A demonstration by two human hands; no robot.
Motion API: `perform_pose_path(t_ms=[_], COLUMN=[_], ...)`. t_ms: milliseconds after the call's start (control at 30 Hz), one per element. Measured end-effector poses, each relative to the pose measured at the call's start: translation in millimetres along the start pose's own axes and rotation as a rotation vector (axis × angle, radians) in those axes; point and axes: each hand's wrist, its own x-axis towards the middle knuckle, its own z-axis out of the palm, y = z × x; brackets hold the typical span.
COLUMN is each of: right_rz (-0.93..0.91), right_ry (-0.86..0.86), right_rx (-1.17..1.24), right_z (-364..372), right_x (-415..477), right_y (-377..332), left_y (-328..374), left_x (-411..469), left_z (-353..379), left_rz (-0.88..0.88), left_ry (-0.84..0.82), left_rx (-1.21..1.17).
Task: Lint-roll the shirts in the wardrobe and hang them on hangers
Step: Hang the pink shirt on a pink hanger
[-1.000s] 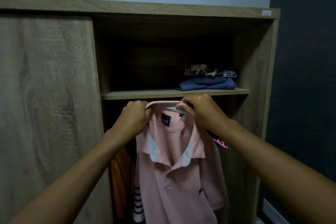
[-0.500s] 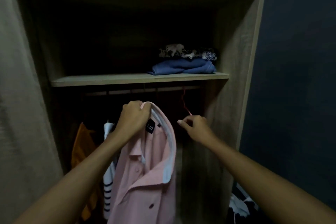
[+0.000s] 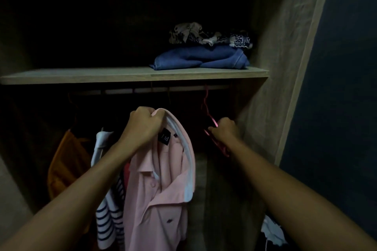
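A pink polo shirt with a white-lined collar hangs from my left hand, which grips it at the collar below the wardrobe rail. My right hand is closed on a thin pink hanger that hooks over the rail to the right of the shirt. The hanger's lower part runs behind my right wrist. An orange garment and a navy-and-white striped shirt hang to the left of the pink shirt.
A wooden shelf crosses above the rail, carrying a folded blue garment with patterned clothes on top. The wardrobe's right side panel is close to my right hand. White cloth lies at the bottom right.
Both hands were at the pink shirt's collar a second ago. My right hand has let go and taken the pink hanger on the rail; my left hand alone holds the shirt. The view moved closer.
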Motion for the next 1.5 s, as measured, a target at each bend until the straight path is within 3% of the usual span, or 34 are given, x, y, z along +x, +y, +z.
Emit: perform_pose_path(t_ms=[333,667,833,933,1067,1233,1500], right_rz=[-0.106,-0.128,-0.147,-0.029,-0.024,-0.193,-0.497], right_ry=[0.134,0.153,0.327,0.255,0.215,0.151,0.299], right_rx=[0.381,0.537,0.659,0.809,0.886,1.307,1.442], right_z=[-5,-36,-57,-73,-104,-163,-216], right_x=[-24,-197,-316,-354,-371,-400,-428], right_y=[0,30,48,44,20,-32,-112], left_y=[-1,21,34,45,59,76,117], left_x=[-13,-80,-117,-136,-153,-162,-173], left_z=[15,-23,-65,-89,-124,-164,-218], left_rz=[-0.058,0.011,0.067,0.069,0.069,0.036,0.113], left_ry=[-0.019,-0.058,-0.05,-0.044,-0.061,-0.136,-0.369], left_rx=[0.035,-0.068,-0.096,-0.119,-0.115,-0.134,-0.298])
